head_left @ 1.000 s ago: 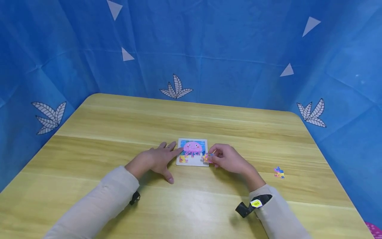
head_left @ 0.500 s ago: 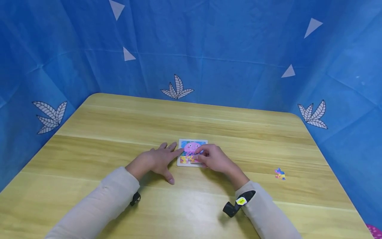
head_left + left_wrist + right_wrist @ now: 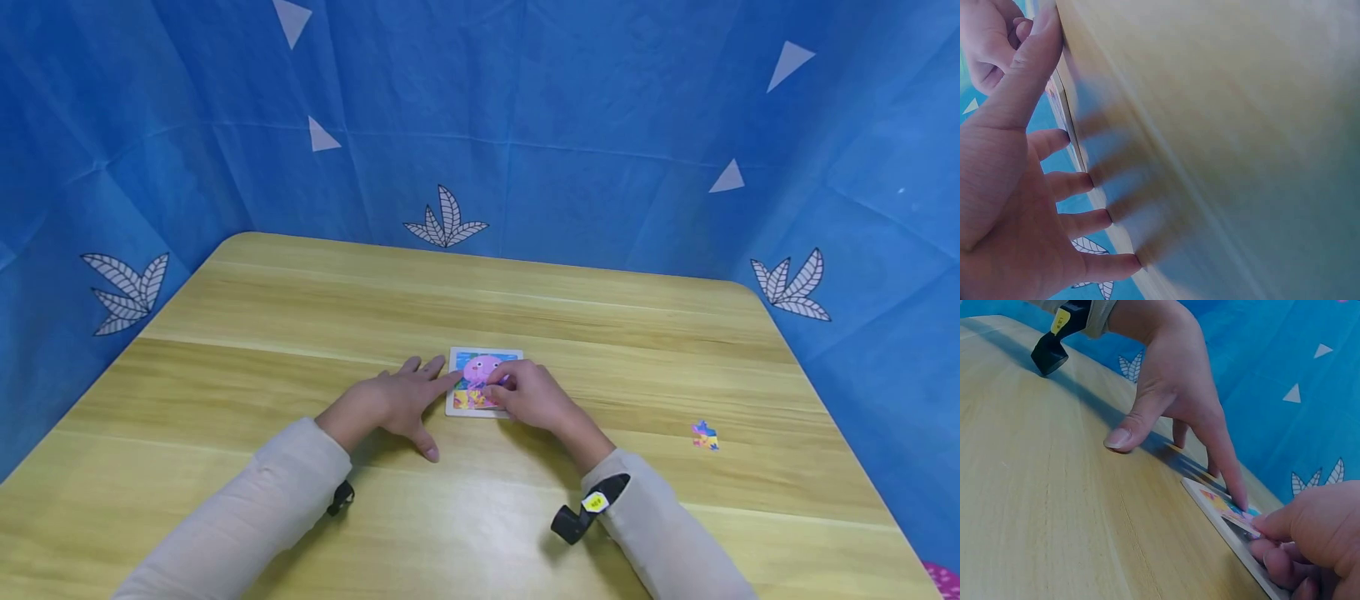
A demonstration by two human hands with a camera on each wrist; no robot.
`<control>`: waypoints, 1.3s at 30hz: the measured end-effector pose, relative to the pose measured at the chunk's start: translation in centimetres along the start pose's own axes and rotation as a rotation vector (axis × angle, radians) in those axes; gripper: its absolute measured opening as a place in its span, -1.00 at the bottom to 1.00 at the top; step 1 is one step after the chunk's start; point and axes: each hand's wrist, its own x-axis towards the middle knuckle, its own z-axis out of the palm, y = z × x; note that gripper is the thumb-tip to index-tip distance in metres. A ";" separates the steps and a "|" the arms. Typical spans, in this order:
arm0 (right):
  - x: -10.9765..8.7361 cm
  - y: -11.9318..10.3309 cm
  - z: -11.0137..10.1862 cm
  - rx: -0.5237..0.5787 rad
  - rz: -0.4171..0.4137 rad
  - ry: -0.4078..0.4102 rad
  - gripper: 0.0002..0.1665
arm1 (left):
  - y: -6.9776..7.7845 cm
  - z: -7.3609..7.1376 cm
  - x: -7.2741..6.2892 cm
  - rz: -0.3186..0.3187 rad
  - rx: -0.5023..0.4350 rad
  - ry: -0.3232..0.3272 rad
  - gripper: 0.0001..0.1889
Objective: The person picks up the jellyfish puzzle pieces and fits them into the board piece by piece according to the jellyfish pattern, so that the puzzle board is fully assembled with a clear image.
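A small white-framed jigsaw puzzle (image 3: 483, 351) lies mid-table in the head view, showing a pink jellyfish on blue. My left hand (image 3: 393, 400) is spread beside it, its index fingertip touching the picture's left side. My right hand (image 3: 536, 396) reaches over the puzzle's lower right part. Between thumb and fingers it pinches a puzzle piece (image 3: 1242, 526), which in the right wrist view is tilted over a dark gap in the frame. Much of the piece is hidden by the fingers. One loose puzzle piece (image 3: 705, 435), blue, pink and yellow, lies to the right.
The wooden table (image 3: 337, 292) has rounded far corners. A blue cloth (image 3: 570, 108) with white triangles and leaf prints hangs around it. Each wrist wears a black camera mount (image 3: 573, 523). Something pink (image 3: 941, 577) shows at the lower right.
My right hand has moved left with the puzzle piece, from the frame's right edge to over its lower part. The left hand has stayed in place.
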 end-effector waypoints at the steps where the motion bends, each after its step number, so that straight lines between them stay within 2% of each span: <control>1: 0.1 0.0 0.0 -0.007 0.010 0.007 -0.89 | 0.0 0.0 0.0 0.001 0.000 0.001 0.20; 5: 0.3 -0.3 0.2 -0.050 0.046 0.034 -0.87 | 0.0 -0.1 -0.1 0.005 -0.002 0.004 0.20; 10: 0.3 -0.5 0.3 -0.143 0.044 0.069 -0.78 | 0.0 -0.2 -0.1 0.009 0.000 0.004 0.20; 14: 0.2 -0.6 0.2 -0.185 0.081 0.071 -0.74 | 0.1 -0.3 -0.2 0.003 -0.001 0.002 0.21; 21: 0.1 -0.8 0.1 -0.203 0.119 0.063 -0.71 | 0.1 -0.3 -0.2 0.005 -0.002 0.003 0.20; 27: 0.1 -0.8 0.3 -0.208 0.108 0.071 -0.71 | -0.1 -0.2 -0.1 0.006 0.004 0.002 0.20; 36: -0.5 0.1 0.3 -0.175 -0.003 0.132 -0.77 | -0.1 -0.2 -0.2 0.004 0.002 -0.007 0.20; 39: -1.1 0.4 -0.3 -0.179 0.004 0.138 -0.81 | 0.0 -0.2 -0.2 0.002 -0.003 -0.006 0.20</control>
